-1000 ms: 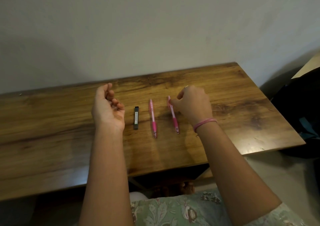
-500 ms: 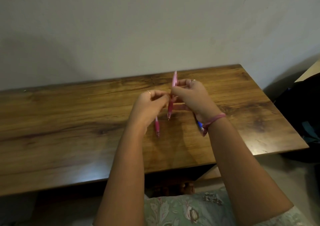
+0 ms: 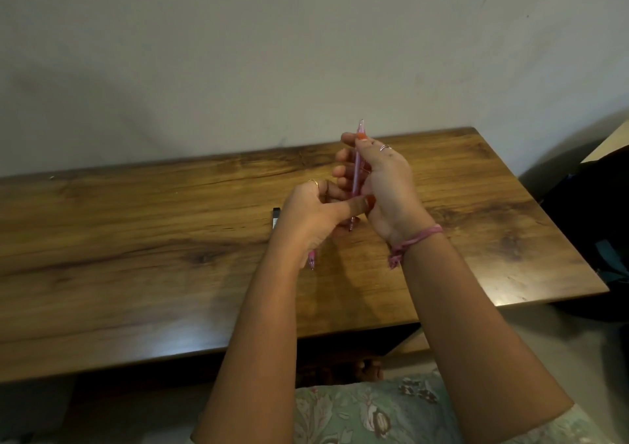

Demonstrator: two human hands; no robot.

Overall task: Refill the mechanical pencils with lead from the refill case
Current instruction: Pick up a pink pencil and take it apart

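Between right fingers (image 3: 343, 171): upright pencil (image 3: 356, 175).

Dim, warm light; soft glare on the table's (image 3: 136, 273) near edge, wide-angle bending at borders.

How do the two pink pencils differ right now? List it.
The held pencil stands nearly upright above the table, gripped by the right hand, with the left hand pinching its lower part. The second pencil lies flat on the table, mostly hidden under the left wrist, untouched. The held one shows nearly full length. Both are pink.
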